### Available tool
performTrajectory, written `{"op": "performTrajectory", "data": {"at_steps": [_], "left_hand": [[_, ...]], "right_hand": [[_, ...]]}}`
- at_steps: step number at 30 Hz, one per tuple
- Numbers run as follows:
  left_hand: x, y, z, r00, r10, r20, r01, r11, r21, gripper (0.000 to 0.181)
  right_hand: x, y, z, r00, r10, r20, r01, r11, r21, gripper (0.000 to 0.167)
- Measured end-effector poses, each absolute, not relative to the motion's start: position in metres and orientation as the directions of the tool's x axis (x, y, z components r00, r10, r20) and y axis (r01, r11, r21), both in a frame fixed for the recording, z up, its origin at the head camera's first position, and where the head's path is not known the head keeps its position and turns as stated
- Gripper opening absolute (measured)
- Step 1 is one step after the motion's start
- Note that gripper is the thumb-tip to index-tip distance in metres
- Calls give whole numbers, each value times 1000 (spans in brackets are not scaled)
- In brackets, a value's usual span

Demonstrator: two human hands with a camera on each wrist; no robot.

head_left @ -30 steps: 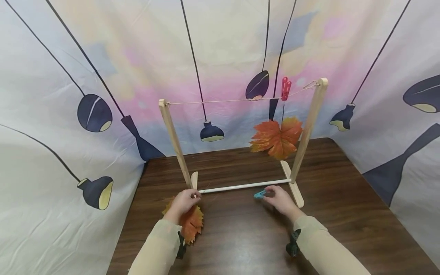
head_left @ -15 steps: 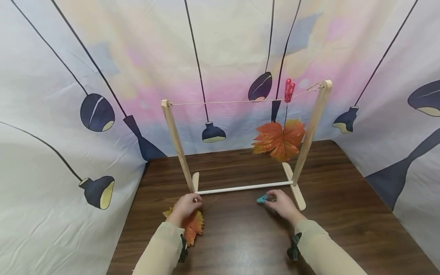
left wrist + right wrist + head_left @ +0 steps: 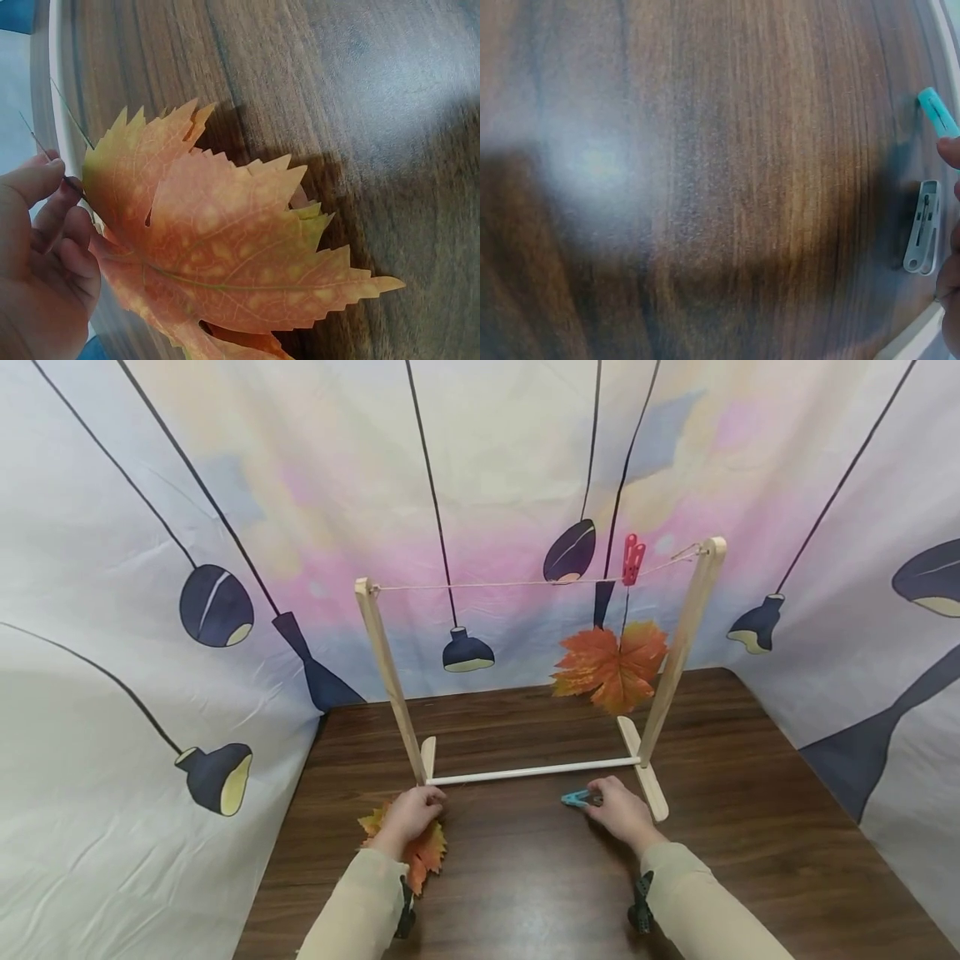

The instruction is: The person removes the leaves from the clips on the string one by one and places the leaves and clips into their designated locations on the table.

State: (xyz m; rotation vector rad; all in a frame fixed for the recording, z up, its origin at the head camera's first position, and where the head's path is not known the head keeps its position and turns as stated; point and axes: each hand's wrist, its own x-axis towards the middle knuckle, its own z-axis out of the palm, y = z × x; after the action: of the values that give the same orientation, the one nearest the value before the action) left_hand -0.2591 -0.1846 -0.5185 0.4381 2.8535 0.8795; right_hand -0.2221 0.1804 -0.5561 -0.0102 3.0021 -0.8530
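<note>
An orange-yellow leaf has its thin stem pinched between thumb and finger of my left hand; in the head view that hand is above the leaf, by the stand's left foot. My right hand pinches a teal clothespin just in front of the white rod. The right wrist view shows the teal clothespin at its edge, with a grey clothespin lying on the table beside the fingers. A second leaf hangs from a red clothespin on the string.
The wooden stand's left post and right post rise from the brown table, with the string stretched between their tops. A curtain printed with lamps stands behind and at both sides.
The head view has shifted slightly. Both hands keep their grips, on the stem and the teal clothespin, with only small movement; the left fingers have turned a little.
</note>
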Motion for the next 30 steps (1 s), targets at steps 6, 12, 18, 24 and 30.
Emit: {"op": "performTrajectory", "data": {"at_steps": [6,12,18,24,30], "left_hand": [[-259,-186,-521,-950,309,-39,236,795,558,14],[-259,-187,-524,-960,273,-54,193,792,579,14],[-258,-185,-525,-968,243,-58,161,784,600,14],[-257,-185,-523,-976,218,-26,155,769,620,17],[-260,-184,-520,-981,191,-30,124,741,660,25]], "right_hand": [[-223,181,-562,-1000,-12,-21,0,875,-485,31],[-224,182,-563,-1000,-20,-23,-7,876,-482,33],[-224,182,-565,-1000,-17,-22,-4,872,-489,35],[-224,184,-565,-1000,-14,8,-16,860,-510,34],[-228,189,-563,-999,-16,33,-30,850,-525,34]]}}
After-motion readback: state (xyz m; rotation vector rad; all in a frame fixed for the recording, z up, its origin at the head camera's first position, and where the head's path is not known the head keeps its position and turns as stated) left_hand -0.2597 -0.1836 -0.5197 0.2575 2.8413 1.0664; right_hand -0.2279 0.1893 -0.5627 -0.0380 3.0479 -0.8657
